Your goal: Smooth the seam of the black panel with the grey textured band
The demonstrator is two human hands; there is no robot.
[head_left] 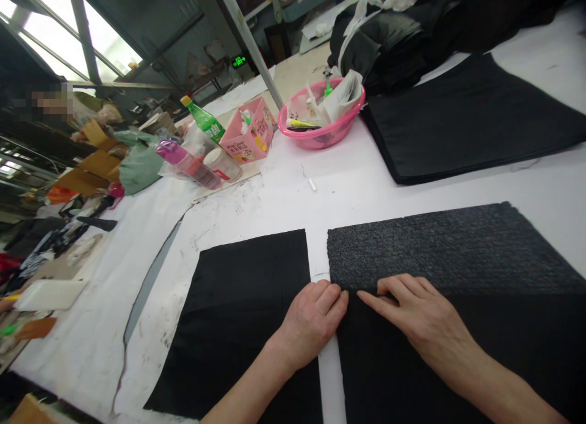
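Two stacks of black fabric pieces lie on the white table in front of me. The left stack is plain black. The right stack has a speckled grey-black piece on top at its far half. My left hand rests between the two stacks, fingers curled, its fingertips touching the right stack's left edge. My right hand lies on the right stack just beside it, fingers stretched toward the left and pressed on the cloth near the speckled piece's near edge.
A third black stack lies further back right, with a heap of dark cloth behind it. A pink basin of small items, a pink carton, a green bottle and a pink bottle stand at the back. Clutter fills the left.
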